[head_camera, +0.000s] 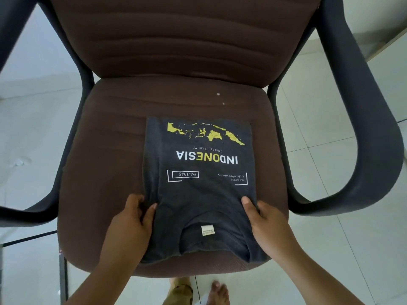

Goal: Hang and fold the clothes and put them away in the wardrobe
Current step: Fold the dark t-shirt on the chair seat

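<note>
At lower centre of the frame we record our two hands on one garment.

Item 1, left hand (pixel 130 219): fingers (pixel 152 208) pinched onto the left side fold of the T-shirt (pixel 198 194), thumb on top, the other digits tucked at or beneath the edge; how far under, we cannot tell.

Item 2, right hand (pixel 267 223): thumb pressed on the cloth near the right shoulder, remaining fingers curled along the right fold, gripping it.

Item 3, T-shirt: dark grey, sides folded inward to a narrow rectangle, print facing up and reading upside down to us, collar and white neck label (pixel 207 230) toward the bottom of the frame, near edge drooping slightly past the front of the seat. It lies flat on the chair seat (pixel 99 172), centre of frame.

Item 4, chair: brown padded seat and backrest (pixel 176 40) above, dark armrests at left and right. Pale floor tiles (pixel 330 172) surround it; a bare foot (pixel 219 292) shows at the bottom.

Risk note: we judge the fold half done. If we lift unevenly, the tucked sides may spring open; the overhanging collar end may drag the shirt off the seat onto the floor.
</note>
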